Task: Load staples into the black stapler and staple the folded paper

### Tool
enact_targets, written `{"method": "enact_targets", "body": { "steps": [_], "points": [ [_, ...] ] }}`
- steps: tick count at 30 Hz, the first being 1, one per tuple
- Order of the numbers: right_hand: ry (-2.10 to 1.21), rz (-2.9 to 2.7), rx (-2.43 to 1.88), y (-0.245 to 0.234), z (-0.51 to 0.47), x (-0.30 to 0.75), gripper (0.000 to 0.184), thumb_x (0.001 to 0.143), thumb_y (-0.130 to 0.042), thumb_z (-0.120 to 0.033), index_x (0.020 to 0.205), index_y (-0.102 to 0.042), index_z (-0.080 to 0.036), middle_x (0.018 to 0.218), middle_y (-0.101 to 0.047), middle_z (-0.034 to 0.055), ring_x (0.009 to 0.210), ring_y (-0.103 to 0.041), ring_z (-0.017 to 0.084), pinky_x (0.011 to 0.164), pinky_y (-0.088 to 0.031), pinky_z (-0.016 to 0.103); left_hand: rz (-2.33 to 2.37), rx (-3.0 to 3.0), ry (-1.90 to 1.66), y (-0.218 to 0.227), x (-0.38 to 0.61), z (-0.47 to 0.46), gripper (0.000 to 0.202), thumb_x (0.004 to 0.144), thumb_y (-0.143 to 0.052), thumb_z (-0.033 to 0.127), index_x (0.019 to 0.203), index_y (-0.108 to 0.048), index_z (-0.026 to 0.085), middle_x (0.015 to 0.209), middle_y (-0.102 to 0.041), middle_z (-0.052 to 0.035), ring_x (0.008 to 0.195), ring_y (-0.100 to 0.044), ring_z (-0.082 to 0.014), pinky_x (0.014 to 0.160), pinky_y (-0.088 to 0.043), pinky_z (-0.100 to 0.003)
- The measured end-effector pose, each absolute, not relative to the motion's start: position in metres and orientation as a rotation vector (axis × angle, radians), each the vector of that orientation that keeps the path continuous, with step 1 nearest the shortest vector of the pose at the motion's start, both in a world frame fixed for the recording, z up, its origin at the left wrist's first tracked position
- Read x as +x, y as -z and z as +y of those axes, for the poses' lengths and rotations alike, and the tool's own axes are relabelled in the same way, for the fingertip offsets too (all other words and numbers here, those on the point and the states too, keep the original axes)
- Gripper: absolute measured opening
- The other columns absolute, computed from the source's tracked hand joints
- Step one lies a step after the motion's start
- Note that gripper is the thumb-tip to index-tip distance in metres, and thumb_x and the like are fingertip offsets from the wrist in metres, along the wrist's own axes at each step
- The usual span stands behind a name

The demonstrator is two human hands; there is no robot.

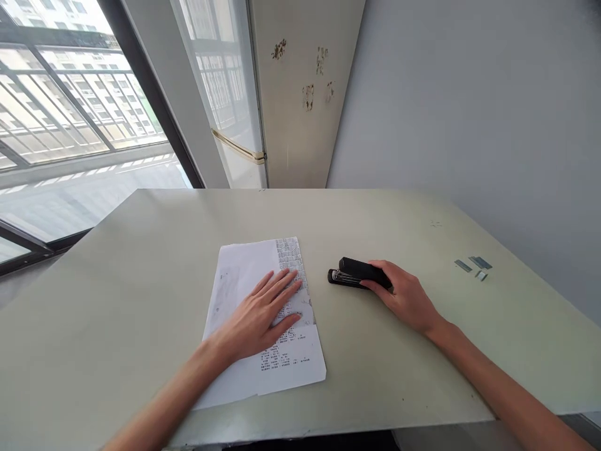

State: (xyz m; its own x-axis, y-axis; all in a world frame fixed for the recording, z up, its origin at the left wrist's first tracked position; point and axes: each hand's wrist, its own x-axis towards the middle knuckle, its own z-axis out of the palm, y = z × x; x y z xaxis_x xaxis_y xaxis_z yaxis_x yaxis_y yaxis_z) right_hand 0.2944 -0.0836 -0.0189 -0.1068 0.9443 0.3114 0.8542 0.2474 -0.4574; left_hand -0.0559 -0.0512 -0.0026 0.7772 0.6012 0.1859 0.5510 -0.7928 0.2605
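Note:
Sheets of printed paper [291, 369] lie on the table a little left of the middle, with dense print down their right side. Flat across them rests my left hand [263, 313], its fingers stretched out and apart. To the right of the paper, a black stapler [359, 270] points left. My right hand [406, 294] grips its rear end, thumb on the near side and fingers over the top. A gap of bare table separates the stapler's nose from the paper's right edge.
Several small strips of staples [479, 262] lie on the table [141, 313] at the right. Behind the table stands a fridge [300, 138] with worn patches. A grey wall [469, 113] rises on the right, and a glass door [70, 94] with a railing beyond is on the left.

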Motion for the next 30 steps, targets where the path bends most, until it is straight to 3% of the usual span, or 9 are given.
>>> {"method": "enact_targets", "body": {
  "steps": [5, 10, 16, 22, 30],
  "points": [
    [-0.059, -2.019, -1.595, 0.027, -0.064, 0.302, 0.038, 0.106, -0.046, -0.054, 0.128, -0.058, -0.026, 0.113, -0.076, 0.0081, 0.094, -0.073, 0.027, 0.08, -0.058, 0.042, 0.937, 2.746, -0.442, 0.0, -0.06, -0.041, 0.067, 0.11, -0.046, 0.041, 0.168, -0.016, 0.03, 0.167, -0.039, -0.0056, 0.155, -0.036, -0.0249, 0.127, -0.033, -0.05],
    [-0.113, -1.928, -1.622, 0.032, -0.052, 0.306, 0.04, 0.105, -0.048, -0.057, 0.129, -0.057, -0.026, 0.116, -0.074, 0.0085, 0.097, -0.072, 0.028, 0.082, -0.058, 0.043, 0.985, 2.742, -0.506, -0.004, -0.063, -0.034, 0.066, 0.11, -0.044, 0.039, 0.168, -0.014, 0.03, 0.164, -0.044, -0.0064, 0.151, -0.043, -0.0265, 0.122, -0.043, -0.049],
    [-0.251, -1.897, -1.633, 0.03, -0.052, 0.308, 0.043, 0.103, -0.051, -0.057, 0.136, -0.053, -0.03, 0.126, -0.071, 0.0086, 0.107, -0.071, 0.03, 0.09, -0.059, 0.047, 1.294, 2.732, -0.54, -0.009, -0.095, -0.036, 0.061, 0.108, -0.047, 0.047, 0.164, -0.028, 0.035, 0.165, -0.043, -0.0018, 0.155, -0.035, -0.0304, 0.125, -0.035, -0.056],
    [-0.26, -1.869, -1.63, 0.032, -0.051, 0.308, 0.04, 0.102, -0.054, -0.055, 0.134, -0.054, -0.03, 0.126, -0.071, 0.008, 0.11, -0.07, 0.029, 0.093, -0.059, 0.047, 1.73, 2.43, -0.486, 0.002, -0.149, -0.037, 0.063, 0.105, -0.043, 0.057, 0.163, -0.03, 0.037, 0.169, -0.035, 0.0001, 0.156, -0.032, -0.0315, 0.126, -0.033, -0.056],
    [-0.303, -1.836, -1.653, 0.031, -0.053, 0.308, 0.042, 0.099, -0.056, -0.058, 0.131, -0.057, -0.031, 0.123, -0.072, 0.0072, 0.104, -0.072, 0.029, 0.085, -0.061, 0.045, 1.807, 2.384, -0.395, 0.015, -0.163, -0.034, 0.068, 0.103, -0.04, 0.062, 0.163, -0.033, 0.031, 0.17, -0.035, -0.0023, 0.158, -0.025, -0.0337, 0.126, -0.029, -0.059]
  ]
}}
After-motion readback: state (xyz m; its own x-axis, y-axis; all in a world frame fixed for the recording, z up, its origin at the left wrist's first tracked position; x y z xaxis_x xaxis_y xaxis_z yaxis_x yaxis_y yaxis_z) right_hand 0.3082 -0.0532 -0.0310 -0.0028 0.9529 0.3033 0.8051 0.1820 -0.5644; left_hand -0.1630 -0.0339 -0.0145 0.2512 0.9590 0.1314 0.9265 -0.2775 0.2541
